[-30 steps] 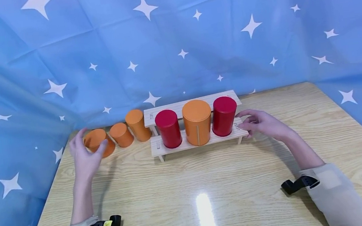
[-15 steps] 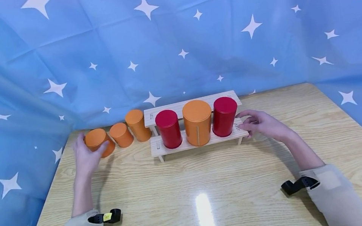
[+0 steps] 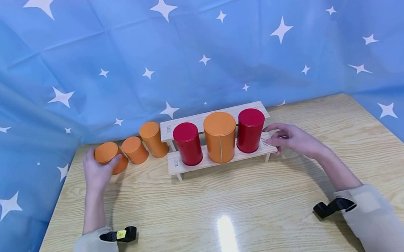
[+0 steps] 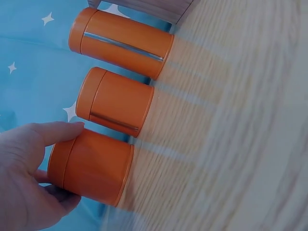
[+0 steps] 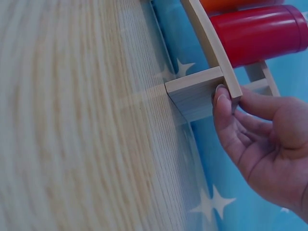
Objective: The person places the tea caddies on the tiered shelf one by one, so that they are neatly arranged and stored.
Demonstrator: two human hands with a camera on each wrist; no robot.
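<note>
At the table's back left, my left hand [image 3: 95, 174] grips a short, wide orange canister [image 3: 106, 152]. The left wrist view shows the thumb on its lid end and fingers curled on the other side of the canister [image 4: 98, 166]. My right hand [image 3: 296, 141] pinches the right end of the lower step of a pale wooden two-step rack [image 3: 176, 163]. Close up, thumb and fingers [image 5: 222, 101] clasp the board's end. On that lower step stand a red canister [image 3: 188, 145], a tall, wide orange canister [image 3: 221, 138] and another red canister [image 3: 250, 130].
Between the left hand and the rack stand a small orange canister [image 3: 135, 150] and a taller slim orange one [image 3: 154, 140]. The rack's upper step [image 3: 201, 121] lies behind. A blue star-patterned cloth [image 3: 193, 59] hangs behind and left of the wooden table [image 3: 169, 224].
My left hand has moved slightly right and its fingers have closed in around the wide orange canister. My right hand stays at the rack's end.
</note>
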